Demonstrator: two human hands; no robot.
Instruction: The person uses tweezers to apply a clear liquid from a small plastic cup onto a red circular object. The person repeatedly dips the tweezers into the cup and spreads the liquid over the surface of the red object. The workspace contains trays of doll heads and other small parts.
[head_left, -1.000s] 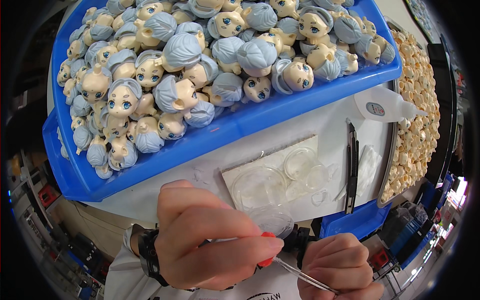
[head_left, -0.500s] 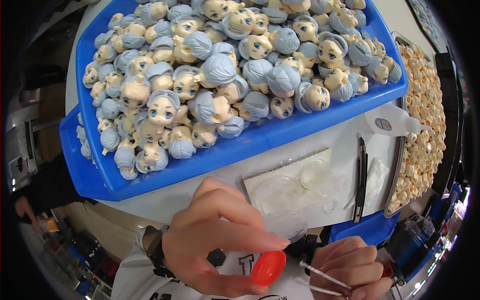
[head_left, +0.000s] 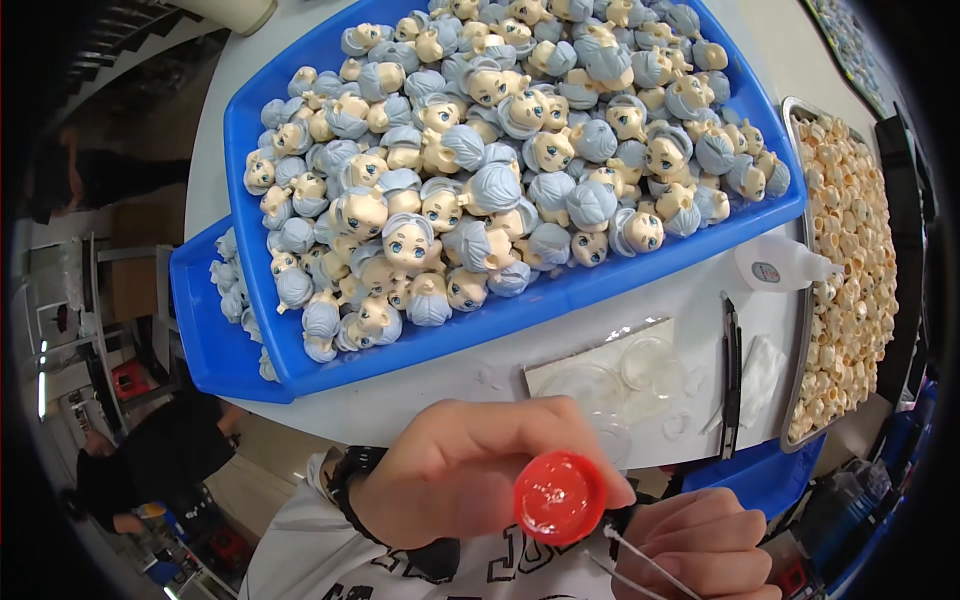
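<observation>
A small round red cap [head_left: 560, 498] is pinched between the thumb and fingers of my left hand [head_left: 455, 465], its hollow side facing up with something glossy inside. My right hand [head_left: 705, 545] is closed at the lower right, just beside the cap. Two thin pale sticks [head_left: 648, 562] stick out of its fingers towards the cap, one ending in a small white tip; whether they are swabs or one pair of tweezers I cannot make out. Beyond my left hand, a flat pale board [head_left: 600, 372] bears clear round dishes or films.
A large blue bin [head_left: 560, 300] full of doll heads with grey-blue hair spans the far side, over another blue bin [head_left: 215, 340]. On the right are a white squeeze bottle [head_left: 775, 262], a black utility knife [head_left: 731, 375] and a metal tray [head_left: 797, 405] of beige parts. People stand at left.
My left hand has turned the red cap so its hollow side shows, and has raised it slightly. The sticks in my right hand now sit closer to the cap. The head view has shifted.
</observation>
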